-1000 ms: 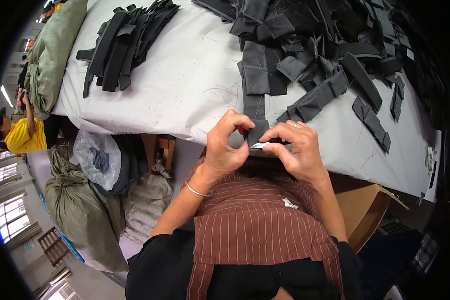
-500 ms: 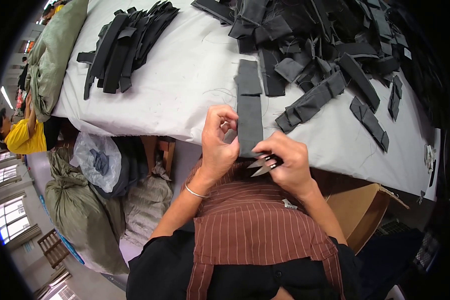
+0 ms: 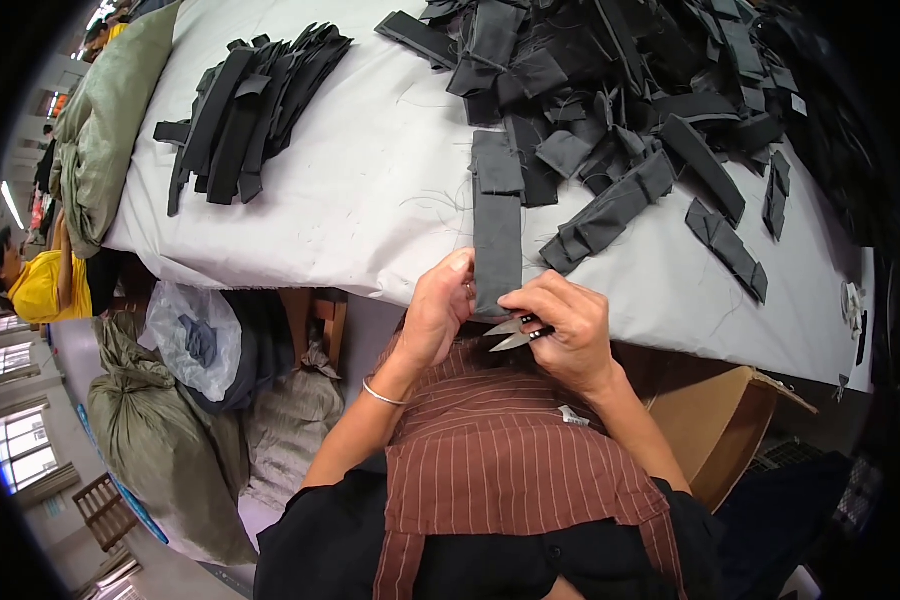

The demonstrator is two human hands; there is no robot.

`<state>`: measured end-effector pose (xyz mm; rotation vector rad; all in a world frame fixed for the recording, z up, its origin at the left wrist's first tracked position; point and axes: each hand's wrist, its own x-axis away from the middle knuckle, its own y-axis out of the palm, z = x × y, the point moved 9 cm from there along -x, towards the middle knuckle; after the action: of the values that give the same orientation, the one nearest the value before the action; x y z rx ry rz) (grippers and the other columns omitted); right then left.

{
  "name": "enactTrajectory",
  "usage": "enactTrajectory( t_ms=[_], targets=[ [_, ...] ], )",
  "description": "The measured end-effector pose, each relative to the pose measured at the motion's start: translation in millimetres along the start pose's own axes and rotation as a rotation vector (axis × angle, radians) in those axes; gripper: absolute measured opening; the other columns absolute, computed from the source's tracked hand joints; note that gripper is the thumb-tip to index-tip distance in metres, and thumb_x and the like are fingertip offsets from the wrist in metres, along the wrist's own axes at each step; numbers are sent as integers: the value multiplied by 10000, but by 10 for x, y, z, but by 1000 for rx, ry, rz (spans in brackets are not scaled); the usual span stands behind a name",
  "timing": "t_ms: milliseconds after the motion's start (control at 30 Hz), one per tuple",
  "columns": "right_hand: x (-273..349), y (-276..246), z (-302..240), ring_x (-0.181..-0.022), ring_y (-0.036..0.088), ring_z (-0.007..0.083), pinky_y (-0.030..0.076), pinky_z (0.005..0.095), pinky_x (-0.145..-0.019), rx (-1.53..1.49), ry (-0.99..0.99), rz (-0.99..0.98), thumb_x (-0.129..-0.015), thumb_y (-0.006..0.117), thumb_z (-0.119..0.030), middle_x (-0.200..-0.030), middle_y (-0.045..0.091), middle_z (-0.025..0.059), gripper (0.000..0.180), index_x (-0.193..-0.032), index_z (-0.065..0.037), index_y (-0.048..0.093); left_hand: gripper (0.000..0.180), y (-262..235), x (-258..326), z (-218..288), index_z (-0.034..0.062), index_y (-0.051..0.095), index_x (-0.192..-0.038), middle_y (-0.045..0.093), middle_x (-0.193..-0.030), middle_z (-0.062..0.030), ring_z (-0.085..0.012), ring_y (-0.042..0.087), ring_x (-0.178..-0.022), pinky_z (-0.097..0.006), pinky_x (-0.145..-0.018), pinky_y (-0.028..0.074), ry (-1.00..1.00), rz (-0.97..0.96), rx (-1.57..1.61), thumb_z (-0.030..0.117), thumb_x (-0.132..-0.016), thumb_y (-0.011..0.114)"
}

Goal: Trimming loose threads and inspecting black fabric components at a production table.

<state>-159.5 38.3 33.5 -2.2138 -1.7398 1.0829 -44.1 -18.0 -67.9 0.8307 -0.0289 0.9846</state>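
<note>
The work looks partway along: a neat stack [image 3: 235,130] toward the left edge of the desk [image 3: 370,200] is probably done, while the tangled heap [image 3: 580,75] toward its right looks like what is left. One strip [image 3: 497,245] is in hand, its end at the desk's near edge. Its long axis runs inward, roughly square to that edge, the far end pointing at the heap. The right hand [image 3: 570,320] has its fingers clamped on scissors [image 3: 515,341], blades apart, pointing leftward below the strip's near end. The left hand [image 3: 440,310] is at the strip's left side; whether its fingers pinch it, I cannot tell.
</note>
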Motion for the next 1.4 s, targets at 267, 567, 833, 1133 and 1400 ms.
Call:
enactTrajectory(
  t_ms=[267,567,833,1133,1400],
  targets=[
    [-85,-206,319,-705,602,212,467,315,-654,-155,236,63,-719,765,-159,-805,630,79,297,-975,-71,643,107,133,87,219,13,573,-979,607,-840,-44,-94,545,-649,-215,-576,456,114,-9,-152,74,-896,601],
    [-168,-221,240,-660,567,190,410,297,-635,102,125,66,-741,736,-132,-721,620,26,166,-885,-82,668,98,190,145,253,15,583,-973,598,-787,-26,-60,495,-592,-211,-486,407,77,0,-120,76,-896,592],
    [-124,-251,337,-663,564,193,412,301,-641,57,170,118,-736,739,-125,-743,647,27,142,-860,-89,680,104,167,158,277,1,591,-980,621,-795,-39,-60,525,-594,-201,-475,425,67,-7,-110,64,-897,594],
    [-126,-297,336,-671,562,188,418,304,-647,82,164,97,-729,748,-120,-733,641,24,156,-866,-81,684,99,145,151,303,10,586,-972,599,-795,-23,-54,487,-578,-199,-468,405,95,35,-149,70,-893,595],
    [-157,-278,277,-648,536,182,408,299,-640,86,130,100,-717,757,-127,-712,628,11,168,-869,-97,691,116,180,156,290,4,585,-988,611,-782,-34,-55,501,-563,-199,-463,411,82,7,-169,58,-886,596]
  ],
)
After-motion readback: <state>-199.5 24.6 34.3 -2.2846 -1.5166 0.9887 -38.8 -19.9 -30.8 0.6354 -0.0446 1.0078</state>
